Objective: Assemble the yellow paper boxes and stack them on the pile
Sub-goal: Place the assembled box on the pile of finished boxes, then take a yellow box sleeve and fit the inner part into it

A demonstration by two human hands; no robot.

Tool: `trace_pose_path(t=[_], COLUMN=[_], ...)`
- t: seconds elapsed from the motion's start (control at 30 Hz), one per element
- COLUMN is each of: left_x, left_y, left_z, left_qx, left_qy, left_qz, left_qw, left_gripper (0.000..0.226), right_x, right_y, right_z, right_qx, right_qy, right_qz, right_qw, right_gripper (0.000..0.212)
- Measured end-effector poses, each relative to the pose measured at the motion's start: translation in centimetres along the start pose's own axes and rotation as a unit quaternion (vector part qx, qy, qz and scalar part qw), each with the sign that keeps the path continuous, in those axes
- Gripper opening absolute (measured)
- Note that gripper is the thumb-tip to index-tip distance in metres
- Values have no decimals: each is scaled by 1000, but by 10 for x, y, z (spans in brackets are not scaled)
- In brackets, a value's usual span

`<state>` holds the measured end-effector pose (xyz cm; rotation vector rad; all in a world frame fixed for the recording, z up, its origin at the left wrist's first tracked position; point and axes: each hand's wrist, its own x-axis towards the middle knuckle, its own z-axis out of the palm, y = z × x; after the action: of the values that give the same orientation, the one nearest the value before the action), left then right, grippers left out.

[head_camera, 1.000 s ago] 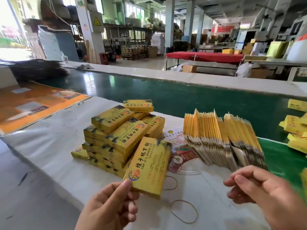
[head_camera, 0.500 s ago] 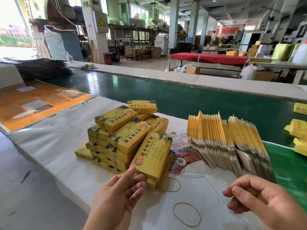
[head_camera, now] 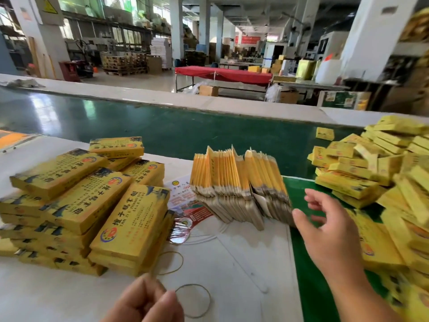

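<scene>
Now the right hand (head_camera: pixel 329 231) reaches, grip open and empty, beside the flat boxes (head_camera: pixel 239 187); left hand (head_camera: pixel 146 300) loosely curled, empty.

Light: bright, even daylight from the windows (head_camera: pixel 120 31) at the far left of the hall.
Glare: pale reflections on the green belt (head_camera: pixel 162 126) beyond the table's far edge.
Shadows: soft and faint.
Blur: the loose yellow boxes (head_camera: pixel 394 194) at the table's right end and the left hand (head_camera: pixel 146 303) smear.
Distortion: wide-angle bending; pillars lean at the edges.
</scene>
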<state>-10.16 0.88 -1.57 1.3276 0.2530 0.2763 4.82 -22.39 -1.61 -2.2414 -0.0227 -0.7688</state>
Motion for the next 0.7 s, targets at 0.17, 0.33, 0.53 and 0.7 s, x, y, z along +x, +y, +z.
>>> trace_pose_path(t=[0.17, 0.33, 0.53, 0.7], left_x=[30, 86, 109, 108], left_y=[13, 16, -12, -17], left_z=[64, 108, 98, 97], left_qx=[24, 122, 120, 138], left_qy=[-249, -223, -166, -200], left_qz=[17, 154, 165, 188], left_qw=[968, 955, 965, 951], left_gripper=[24, 20, 21, 25], right_x=[6, 10, 8, 3], right_y=[14, 23, 17, 16], right_z=[17, 19, 11, 0], right_qx=[-101, -120, -152, -146], right_qy=[-177, -145, -94, -127], right_qz=[96, 47, 6, -11], right_qw=[974, 981, 984, 981], right_gripper=[70, 34, 22, 28])
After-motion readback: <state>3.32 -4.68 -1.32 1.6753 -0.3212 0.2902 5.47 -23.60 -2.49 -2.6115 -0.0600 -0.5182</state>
